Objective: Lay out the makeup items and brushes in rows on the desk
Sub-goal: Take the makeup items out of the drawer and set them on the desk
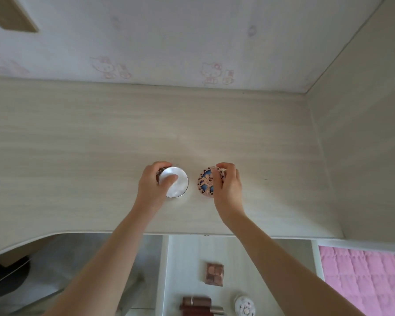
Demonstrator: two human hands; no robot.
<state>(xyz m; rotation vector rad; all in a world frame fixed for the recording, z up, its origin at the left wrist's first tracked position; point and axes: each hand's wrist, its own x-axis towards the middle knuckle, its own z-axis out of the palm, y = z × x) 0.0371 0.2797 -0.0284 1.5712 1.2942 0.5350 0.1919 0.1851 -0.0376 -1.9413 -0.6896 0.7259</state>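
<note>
A pale wood-grain surface [100, 133] runs under a wall papered with faint pink cartoon cats, and a side panel closes it off on the right. Both hands work near its middle. The left hand [154, 185] holds a round silver-lidded compact [177, 182], thumb laid across the lid and fingers curled round its far rim; a dark part shows under the fingers, though what it is cannot be told. The right hand [227, 185] grips a round pink compact with a blue pattern [206, 181], fingers curled over its far right edge. The two compacts sit side by side, near each other but apart, level from left to right, which looks like the start of a row. Each grip stays on the rim, probably so the piece can be nudged into line before it is let go.

Nearer, below the surface's edge, a lower shelf [185, 258] carries what is left to lay out: a square eyeshadow palette [214, 273], brown tubes [197, 303] and a small white round case [245, 306]. A pink quilted bed [363, 277] lies at the near right. No brushes are visible here.
</note>
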